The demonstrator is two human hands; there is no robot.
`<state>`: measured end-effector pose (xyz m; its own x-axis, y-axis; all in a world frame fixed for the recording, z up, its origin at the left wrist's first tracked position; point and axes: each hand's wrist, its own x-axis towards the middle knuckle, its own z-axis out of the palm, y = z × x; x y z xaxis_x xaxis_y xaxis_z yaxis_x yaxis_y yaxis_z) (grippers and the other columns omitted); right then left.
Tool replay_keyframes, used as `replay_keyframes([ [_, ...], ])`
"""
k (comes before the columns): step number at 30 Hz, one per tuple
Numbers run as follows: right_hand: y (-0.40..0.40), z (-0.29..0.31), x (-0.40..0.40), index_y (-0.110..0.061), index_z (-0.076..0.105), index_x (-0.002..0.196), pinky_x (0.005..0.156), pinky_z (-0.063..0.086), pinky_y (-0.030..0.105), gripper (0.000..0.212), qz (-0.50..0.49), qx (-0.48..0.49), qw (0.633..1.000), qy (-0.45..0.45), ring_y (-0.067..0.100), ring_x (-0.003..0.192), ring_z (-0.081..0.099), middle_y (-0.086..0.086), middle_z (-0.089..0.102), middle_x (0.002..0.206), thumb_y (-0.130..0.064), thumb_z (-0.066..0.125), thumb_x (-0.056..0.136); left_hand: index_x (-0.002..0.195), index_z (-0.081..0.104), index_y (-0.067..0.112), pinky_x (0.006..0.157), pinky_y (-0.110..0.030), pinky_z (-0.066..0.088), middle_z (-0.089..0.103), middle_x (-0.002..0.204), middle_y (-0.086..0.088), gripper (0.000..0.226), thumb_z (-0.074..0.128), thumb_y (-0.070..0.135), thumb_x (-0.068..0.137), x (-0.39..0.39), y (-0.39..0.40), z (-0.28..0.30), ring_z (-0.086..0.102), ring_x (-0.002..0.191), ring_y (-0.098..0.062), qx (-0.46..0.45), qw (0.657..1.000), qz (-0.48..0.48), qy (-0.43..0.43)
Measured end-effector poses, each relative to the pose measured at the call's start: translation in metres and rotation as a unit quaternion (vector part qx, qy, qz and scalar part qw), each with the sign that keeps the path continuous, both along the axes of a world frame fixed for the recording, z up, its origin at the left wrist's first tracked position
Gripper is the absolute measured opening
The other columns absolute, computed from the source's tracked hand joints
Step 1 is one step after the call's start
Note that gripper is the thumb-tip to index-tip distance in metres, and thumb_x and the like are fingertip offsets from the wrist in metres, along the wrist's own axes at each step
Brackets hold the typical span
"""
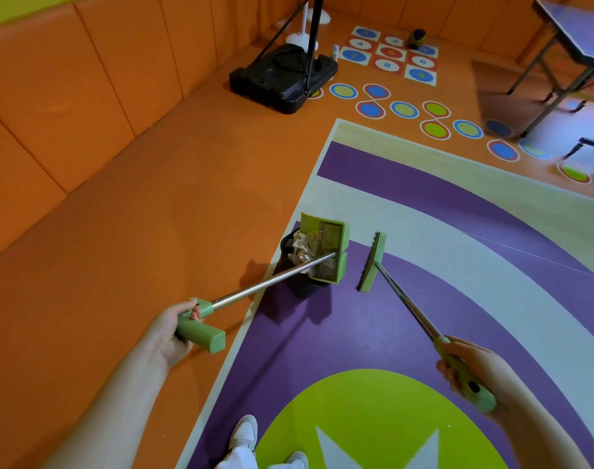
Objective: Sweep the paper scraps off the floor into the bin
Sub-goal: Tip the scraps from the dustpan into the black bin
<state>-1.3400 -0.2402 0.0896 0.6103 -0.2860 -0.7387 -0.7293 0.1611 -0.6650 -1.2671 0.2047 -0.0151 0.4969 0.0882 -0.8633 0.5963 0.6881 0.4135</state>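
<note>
Centre of frame, just left of mid: dustpan (pixel 326 252) tipped on edge over black bin (pixel 297 265), mouth turned toward the bin so scraps slide out; white paper scraps (pixel 300 250) sit heaped at the bin's rim, betw. pan and bin wall; I judge this the emptying step, task nearly done, since no loose scraps show on the floor (pixel 390 316) nearby. Lower left: my left hand (pixel 173 330) wraps fingers and thumb round the pan's green grip, arm extended so the long metal shaft reaches the bin w/o stooping. Lower right: my right hand (pixel 471 367) curls round the broom handle; broom (pixel 373 262) parked head-down on purple flooring just right of the pan, apart from it, prob. held aside to keep clear of the pour. Bottom centre: white shoes (pixel 244 431), partly cut off by frame edge. Upper centre: black stand base (pixel 285 76); upper right: table (pixel 573 32), cropped. Hidden/unclear: bin interior and depth masked by pan and scraps; whether the pan is fully empty cannot be told; bristle contact w/ floor hard to make out; my right fingertips hidden behind the handle.
</note>
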Motion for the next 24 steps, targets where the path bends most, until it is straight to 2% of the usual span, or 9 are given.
replay_keyframes([
  [3,-0.001,0.001,-0.002,-0.005,0.059,0.107,0.034,0.038,0.015,0.013,0.0,-0.002,1.0,-0.003,0.012,0.03,0.044,0.016,0.049,0.067,-0.006,0.052,0.097,0.123,0.054,0.001,0.044,-0.016,0.052,0.051,0.133,-0.025,0.029,0.058,0.01,0.095,-0.003,0.001,0.0,0.064,0.065,-0.009,-0.081,0.996,0.048,-0.006],
  [5,-0.001,0.002,-0.003,-0.005,0.059,0.106,0.034,0.038,0.016,0.012,0.0,-0.002,1.0,-0.004,0.012,0.03,0.044,0.016,0.049,0.066,-0.006,0.052,0.096,0.137,0.046,0.001,0.045,-0.016,0.053,0.051,0.134,-0.025,0.044,0.057,0.007,0.094,-0.006,0.001,0.001,0.069,0.074,-0.016,-0.113,0.992,0.054,-0.019],
  [8,0.0,0.001,-0.005,-0.005,0.059,0.105,0.033,0.037,0.016,0.012,-0.001,0.001,1.0,-0.002,0.012,0.031,0.044,0.015,0.049,0.065,-0.006,0.052,0.097,0.141,0.041,0.005,0.047,-0.017,0.055,0.052,0.135,-0.03,0.062,0.061,0.0,0.082,-0.012,-0.003,0.002,0.073,0.087,-0.034,-0.148,0.988,0.037,-0.024],
  [10,0.001,-0.001,-0.006,-0.006,0.058,0.104,0.033,0.036,0.016,0.01,-0.001,0.001,1.0,0.001,0.011,0.031,0.043,0.015,0.048,0.066,-0.007,0.051,0.097,0.138,0.042,0.003,0.046,-0.018,0.055,0.053,0.134,-0.034,0.085,0.076,-0.009,0.061,-0.015,-0.007,0.005,0.071,0.096,-0.038,-0.171,0.984,0.015,-0.037],
  [12,0.003,-0.002,-0.006,-0.007,0.057,0.103,0.034,0.036,0.016,0.009,0.0,0.001,1.0,0.002,0.012,0.031,0.043,0.015,0.048,0.066,-0.008,0.051,0.098,0.134,0.044,-0.001,0.047,-0.018,0.056,0.055,0.131,-0.035,0.115,0.086,-0.019,0.028,-0.016,-0.011,0.004,0.075,0.086,-0.033,-0.205,0.977,0.005,-0.052],
  [13,0.004,-0.002,-0.006,-0.007,0.057,0.103,0.034,0.036,0.016,0.009,0.001,0.001,1.0,0.002,0.012,0.031,0.043,0.014,0.048,0.066,-0.008,0.051,0.097,0.133,0.045,-0.003,0.048,-0.018,0.056,0.056,0.129,-0.036,0.122,0.085,-0.021,0.02,-0.017,-0.012,0.002,0.075,0.076,-0.026,-0.219,0.974,0.008,-0.054],
  [16,0.005,-0.003,-0.008,-0.006,0.058,0.105,0.033,0.037,0.017,0.011,0.002,0.001,1.0,0.005,0.012,0.032,0.044,0.015,0.049,0.066,-0.007,0.052,0.096,0.13,0.046,-0.007,0.051,-0.015,0.055,0.057,0.128,-0.035,0.121,0.082,-0.024,0.016,-0.02,-0.015,-0.006,0.067,0.059,-0.013,-0.244,0.968,0.024,-0.051],
  [24,0.005,-0.002,-0.013,-0.006,0.06,0.107,0.035,0.039,0.017,0.013,0.002,0.002,1.0,0.015,0.012,0.033,0.045,0.017,0.052,0.068,-0.008,0.055,0.096,0.127,0.047,-0.009,0.048,-0.017,0.054,0.056,0.127,-0.037,0.116,0.08,-0.025,0.017,-0.031,-0.028,-0.01,0.065,0.056,-0.012,-0.29,0.953,0.048,-0.069],
])
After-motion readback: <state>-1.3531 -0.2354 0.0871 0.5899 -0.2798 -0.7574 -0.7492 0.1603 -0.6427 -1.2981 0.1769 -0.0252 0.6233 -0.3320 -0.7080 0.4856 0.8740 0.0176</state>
